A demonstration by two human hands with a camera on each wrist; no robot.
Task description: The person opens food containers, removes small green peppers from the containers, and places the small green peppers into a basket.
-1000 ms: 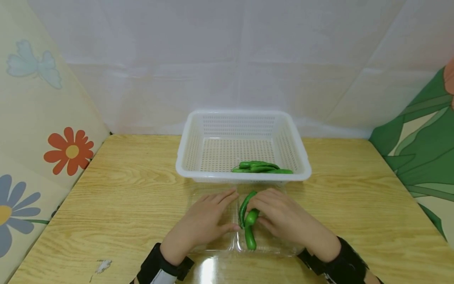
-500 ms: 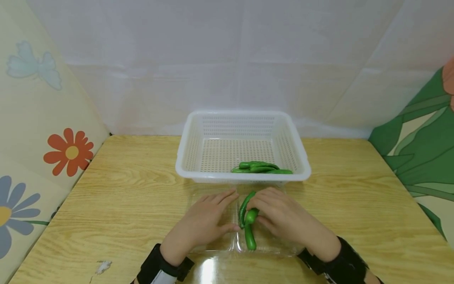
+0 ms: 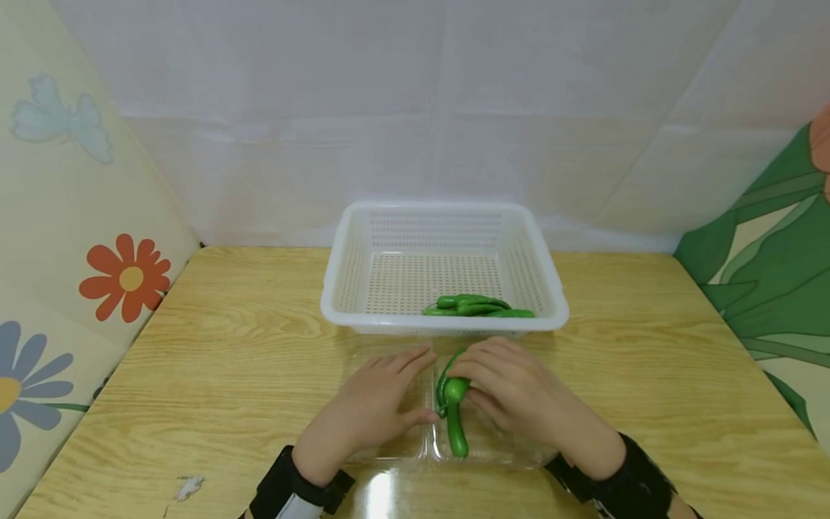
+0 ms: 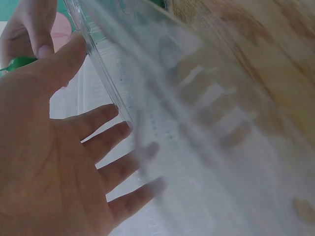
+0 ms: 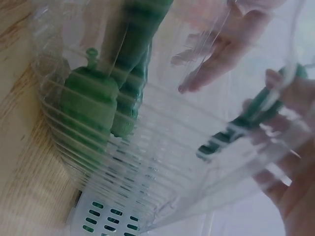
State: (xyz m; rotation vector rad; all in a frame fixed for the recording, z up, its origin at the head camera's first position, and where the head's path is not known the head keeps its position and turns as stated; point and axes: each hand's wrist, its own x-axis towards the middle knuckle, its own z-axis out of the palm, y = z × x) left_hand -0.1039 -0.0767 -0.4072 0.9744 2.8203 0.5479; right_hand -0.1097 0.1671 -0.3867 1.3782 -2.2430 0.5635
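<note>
Green chili pepper pinched in the right hand, overlapping two other peppers in the right compartment of a clear two-part tray. Its slight leftward shift suggests positioning, not yet release. Left hand extends its fingers toward the divider; further peppers lie in the white perforated basket.

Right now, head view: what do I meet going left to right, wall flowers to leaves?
Blue-grey flower → red flower → worn patch on the table → left hand → visible end of the held green pepper → right hand → green leaves on the wall.
</note>
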